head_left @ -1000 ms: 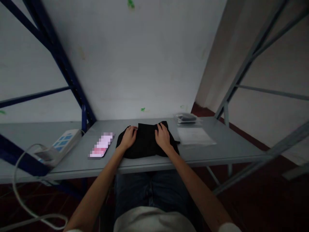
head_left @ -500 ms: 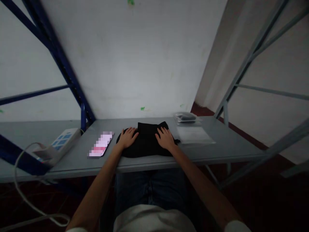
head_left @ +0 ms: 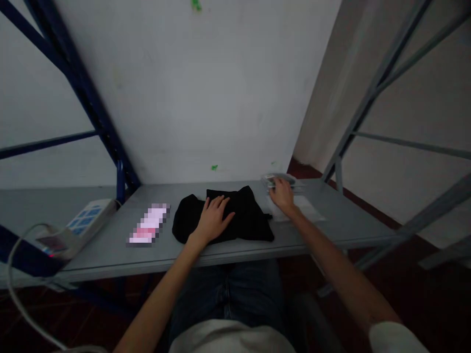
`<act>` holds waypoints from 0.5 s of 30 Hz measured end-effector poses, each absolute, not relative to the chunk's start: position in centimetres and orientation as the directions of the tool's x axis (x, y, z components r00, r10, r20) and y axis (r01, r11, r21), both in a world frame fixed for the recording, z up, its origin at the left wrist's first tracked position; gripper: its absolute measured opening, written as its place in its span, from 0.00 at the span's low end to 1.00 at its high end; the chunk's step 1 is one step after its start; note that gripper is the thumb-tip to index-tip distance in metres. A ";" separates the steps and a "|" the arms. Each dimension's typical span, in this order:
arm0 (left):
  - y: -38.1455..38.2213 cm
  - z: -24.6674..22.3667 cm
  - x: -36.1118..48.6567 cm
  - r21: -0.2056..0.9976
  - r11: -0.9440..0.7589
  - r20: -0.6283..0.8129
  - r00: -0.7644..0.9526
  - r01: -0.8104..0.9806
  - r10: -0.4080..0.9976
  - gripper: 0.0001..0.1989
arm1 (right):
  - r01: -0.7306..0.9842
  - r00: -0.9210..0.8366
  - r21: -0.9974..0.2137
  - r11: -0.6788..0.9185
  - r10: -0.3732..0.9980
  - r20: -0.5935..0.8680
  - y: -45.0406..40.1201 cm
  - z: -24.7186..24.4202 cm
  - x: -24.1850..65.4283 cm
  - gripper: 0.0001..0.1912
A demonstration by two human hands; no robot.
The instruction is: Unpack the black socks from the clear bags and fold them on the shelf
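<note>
A black piece of folded cloth (head_left: 243, 215) lies near the front edge of the grey table. My left hand (head_left: 214, 220) rests flat on its middle, fingers spread and palm down. Over at the back right, my right hand (head_left: 283, 195) is at a small stack of clear plastic packages (head_left: 290, 180) with something dark inside. Its fingers are bent down onto the near left part of the stack and look closed on a package; the fingertips are partly hidden. Under the right wrist lies a flat, whitish clear plastic bag (head_left: 309, 210).
A phone (head_left: 149, 224) with its screen lit lies left of the cloth. Farther left is a white power strip (head_left: 86, 220) with a plug and a white cable (head_left: 16, 289). Blue metal posts (head_left: 91, 98) rise at the left, grey ones (head_left: 362, 105) at the right. A white wall stands behind.
My right hand has left the cloth and moved right and back to the packages. The left hand has slid rightward to the cloth's middle. The view has shifted slightly.
</note>
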State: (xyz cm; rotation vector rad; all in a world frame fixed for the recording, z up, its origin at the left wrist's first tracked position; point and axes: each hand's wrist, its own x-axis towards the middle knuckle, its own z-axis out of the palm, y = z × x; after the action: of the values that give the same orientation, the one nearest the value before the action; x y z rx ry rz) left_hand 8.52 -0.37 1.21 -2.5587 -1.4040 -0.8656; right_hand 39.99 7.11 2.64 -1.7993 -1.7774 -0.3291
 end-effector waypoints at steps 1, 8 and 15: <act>-0.6 0.6 9.1 0.196 -0.558 0.492 0.411 0.806 0.767 0.28 | 0.979 0.062 -0.197 0.053 0.841 0.537 7.6 2.8 41.0 0.26; -1.5 -2.0 9.6 0.166 -0.531 0.382 0.442 0.831 0.812 0.34 | 0.992 -0.089 -0.045 0.119 0.900 0.427 9.7 1.5 43.7 0.19; -1.7 -1.8 9.8 0.166 -0.522 0.398 0.428 0.837 0.812 0.42 | 0.993 -0.056 -0.067 0.100 0.878 0.475 10.3 2.1 43.2 0.16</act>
State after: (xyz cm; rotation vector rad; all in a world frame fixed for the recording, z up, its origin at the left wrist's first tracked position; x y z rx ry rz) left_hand 9.81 -1.70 -1.82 -2.6055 -1.5062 -0.6759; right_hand 43.23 10.27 2.08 -1.8304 -1.9889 -0.3916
